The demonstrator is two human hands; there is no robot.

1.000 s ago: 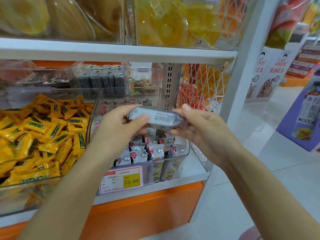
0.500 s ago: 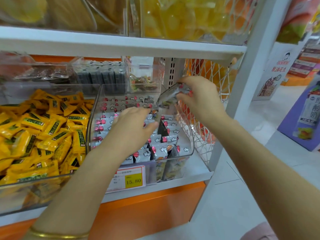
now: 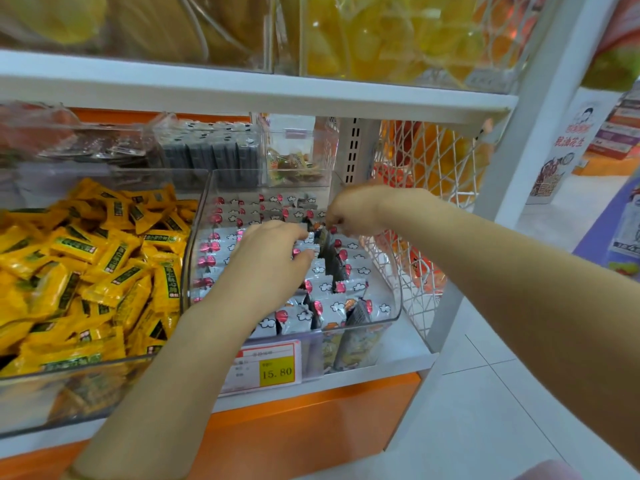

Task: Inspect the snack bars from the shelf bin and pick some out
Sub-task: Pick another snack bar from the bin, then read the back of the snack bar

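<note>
My left hand (image 3: 266, 261) and right hand (image 3: 353, 213) are bare, forearms too; thin gold bangle (image 3: 71, 475) at seven o'clock.

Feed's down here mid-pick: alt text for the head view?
Both hands reach into a clear shelf bin of silver snack bars: the left hand rests palm-down on them, the right hand, fingers curled, is at the back right; whether it holds one is unclear. A bin of yellow packets sits to the left; a price tag reads 15.80.
</note>
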